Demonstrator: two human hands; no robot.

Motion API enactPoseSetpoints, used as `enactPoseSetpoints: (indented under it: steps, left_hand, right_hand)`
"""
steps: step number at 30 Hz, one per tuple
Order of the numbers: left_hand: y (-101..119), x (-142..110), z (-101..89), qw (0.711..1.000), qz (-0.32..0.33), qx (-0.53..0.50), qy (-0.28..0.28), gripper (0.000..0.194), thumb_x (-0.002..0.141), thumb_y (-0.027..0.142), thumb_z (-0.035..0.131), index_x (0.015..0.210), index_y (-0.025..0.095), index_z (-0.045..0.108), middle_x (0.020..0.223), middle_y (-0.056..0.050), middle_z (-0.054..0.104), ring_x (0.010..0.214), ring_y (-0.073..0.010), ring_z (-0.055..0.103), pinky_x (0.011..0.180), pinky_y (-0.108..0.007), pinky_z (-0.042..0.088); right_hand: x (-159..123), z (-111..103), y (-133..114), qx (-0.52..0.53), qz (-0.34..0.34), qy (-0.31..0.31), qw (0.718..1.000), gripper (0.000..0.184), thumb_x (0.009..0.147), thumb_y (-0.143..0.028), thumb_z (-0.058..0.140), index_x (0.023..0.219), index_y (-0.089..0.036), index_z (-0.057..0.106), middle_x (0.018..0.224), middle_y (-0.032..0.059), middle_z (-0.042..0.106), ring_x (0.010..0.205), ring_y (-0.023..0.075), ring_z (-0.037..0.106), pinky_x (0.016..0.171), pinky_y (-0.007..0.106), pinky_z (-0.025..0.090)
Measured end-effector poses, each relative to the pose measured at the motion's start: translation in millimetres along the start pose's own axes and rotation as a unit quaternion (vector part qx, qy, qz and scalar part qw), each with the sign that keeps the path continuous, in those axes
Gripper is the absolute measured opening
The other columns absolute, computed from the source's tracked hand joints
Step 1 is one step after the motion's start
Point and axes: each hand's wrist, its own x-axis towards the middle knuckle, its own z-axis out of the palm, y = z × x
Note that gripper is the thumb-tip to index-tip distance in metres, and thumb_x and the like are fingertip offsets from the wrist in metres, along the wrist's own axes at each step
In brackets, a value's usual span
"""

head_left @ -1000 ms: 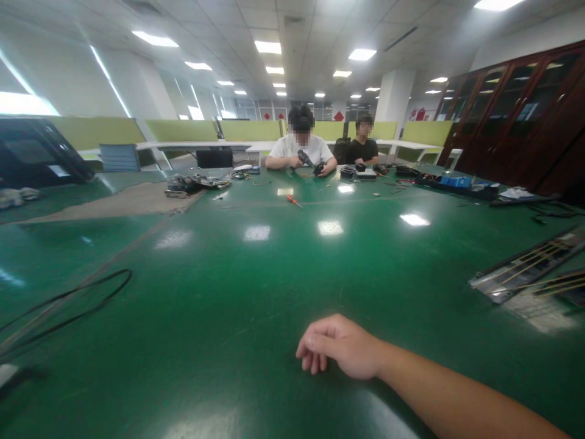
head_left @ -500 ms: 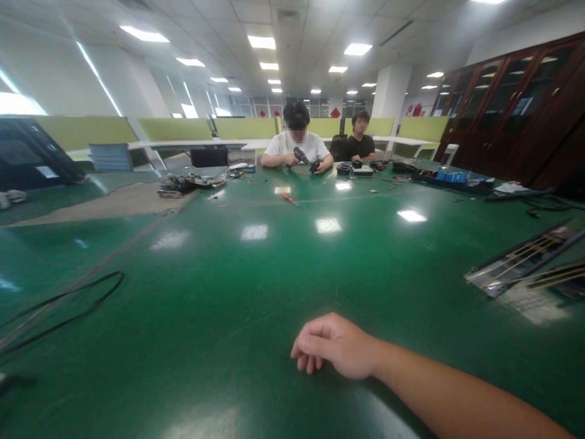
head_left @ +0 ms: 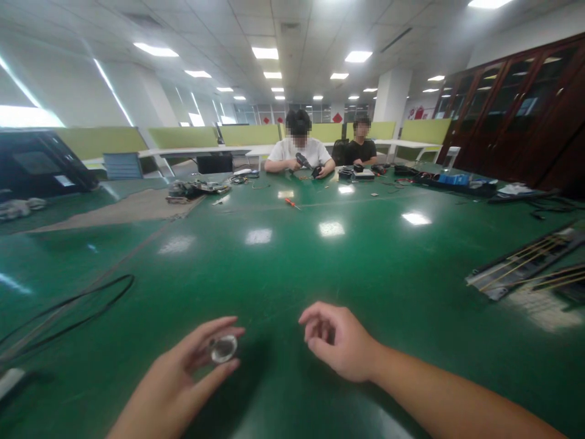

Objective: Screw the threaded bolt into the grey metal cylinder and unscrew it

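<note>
My left hand (head_left: 183, 372) is raised over the green table (head_left: 256, 286), closed on a small round shiny object (head_left: 223, 349). It has a pale, see-through-looking rim and a darker centre, and sits between thumb and fingers; its exact kind is not clear. To the right, my right hand (head_left: 340, 341) rests on or just above the tabletop. Its fingers curve loosely, with a gap between them and the thumb, and nothing shows inside. The two hands are apart.
A black cable (head_left: 105, 299) loops at left. Metal strips with yellow wires (head_left: 516, 265) lie at right. Farther off are an orange screwdriver (head_left: 292, 203) and a heap of parts (head_left: 192, 189). Across the table one person (head_left: 299, 152) holds a power drill; another person (head_left: 361, 149) sits alongside.
My left hand has come into view from the lower left, holding the round object. My right hand's thumb and fingers have spread farther apart, and the hand has turned slightly.
</note>
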Motion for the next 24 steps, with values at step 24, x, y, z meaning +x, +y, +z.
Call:
enactPoseSetpoints:
  steps: [24]
  left_hand:
    - [15.7,25.7,77.7,0.977,0.000,-0.145,-0.156,0.032,0.080,0.023,0.071,0.112,0.022,0.065,0.104,-0.002,0.074,0.094,-0.0201,0.071,0.086,-0.028,0.054]
  right_hand:
    - [-3.4,-0.9,-1.1,-0.128,-0.012,-0.012,0.992,0.039,0.072,-0.007,0.064,0.107,-0.024,0.058,0.097,-0.0003,0.067,0.084,0.0162,0.063,0.075,0.026,0.048]
